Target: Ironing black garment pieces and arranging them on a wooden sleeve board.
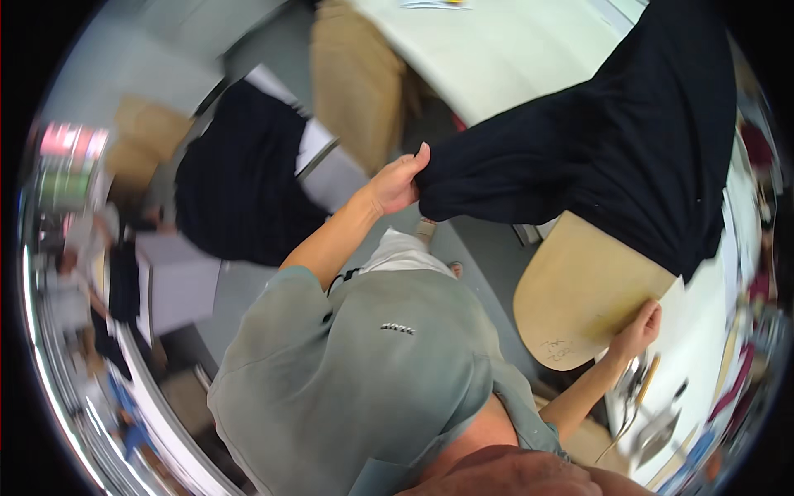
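Note:
A large dark garment [529, 149] stretches from the middle of the view up to the upper right. My left hand [397, 182] is closed round its near end, thumb on top, holding it off to the left. At the right, a tan board [591, 293] with a rounded end sticks out from under the dark cloth; handwriting marks its tip. My right hand [638, 331] is closed at the board's right edge, its fingers partly hidden. A white corner, perhaps paper or cloth, shows just above that hand.
Another pile of dark cloth [244, 174] lies at the left on a pale surface. Tools with a wooden handle [649, 379] lie on the white table [703, 372] by my right forearm. A brown box or sack [356, 83] stands beyond my left hand. Other people work at the far left.

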Demonstrator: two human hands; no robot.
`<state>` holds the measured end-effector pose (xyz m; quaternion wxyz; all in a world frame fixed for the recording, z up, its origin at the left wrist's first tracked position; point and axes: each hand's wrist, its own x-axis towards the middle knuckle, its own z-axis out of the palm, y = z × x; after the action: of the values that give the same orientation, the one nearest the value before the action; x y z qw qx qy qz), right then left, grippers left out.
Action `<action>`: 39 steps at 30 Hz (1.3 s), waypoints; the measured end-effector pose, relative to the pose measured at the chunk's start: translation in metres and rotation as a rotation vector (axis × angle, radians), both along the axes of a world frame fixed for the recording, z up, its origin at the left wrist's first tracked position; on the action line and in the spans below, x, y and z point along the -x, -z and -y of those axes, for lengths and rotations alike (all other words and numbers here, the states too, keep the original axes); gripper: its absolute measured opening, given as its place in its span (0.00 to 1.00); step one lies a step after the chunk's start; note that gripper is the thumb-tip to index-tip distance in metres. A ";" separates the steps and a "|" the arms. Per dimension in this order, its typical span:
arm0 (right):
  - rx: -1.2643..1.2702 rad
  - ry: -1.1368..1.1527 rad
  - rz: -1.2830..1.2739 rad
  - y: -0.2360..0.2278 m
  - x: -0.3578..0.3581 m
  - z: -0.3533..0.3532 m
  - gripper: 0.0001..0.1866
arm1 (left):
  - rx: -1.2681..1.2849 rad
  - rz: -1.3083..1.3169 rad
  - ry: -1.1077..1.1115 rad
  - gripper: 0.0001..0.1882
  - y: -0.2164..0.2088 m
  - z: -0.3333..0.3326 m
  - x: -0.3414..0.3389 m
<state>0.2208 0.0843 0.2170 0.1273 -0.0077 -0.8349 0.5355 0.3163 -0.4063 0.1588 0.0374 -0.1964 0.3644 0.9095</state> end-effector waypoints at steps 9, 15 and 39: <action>0.056 -0.712 0.018 -0.040 0.051 0.244 0.17 | 0.619 -0.289 -1.140 0.21 -0.081 0.076 -0.246; 0.165 -0.897 0.297 -0.049 -0.009 0.470 0.20 | 1.174 -0.061 -1.491 0.13 -0.198 0.146 -0.393; -0.885 -0.819 0.186 0.110 0.002 0.351 0.27 | 1.245 1.221 -0.446 0.27 0.281 0.228 -0.557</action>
<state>0.2185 -0.2671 0.1070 -0.1714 0.3210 -0.9208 0.1403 0.8736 -0.6339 -0.1218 -0.0660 -0.6962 0.6615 0.2709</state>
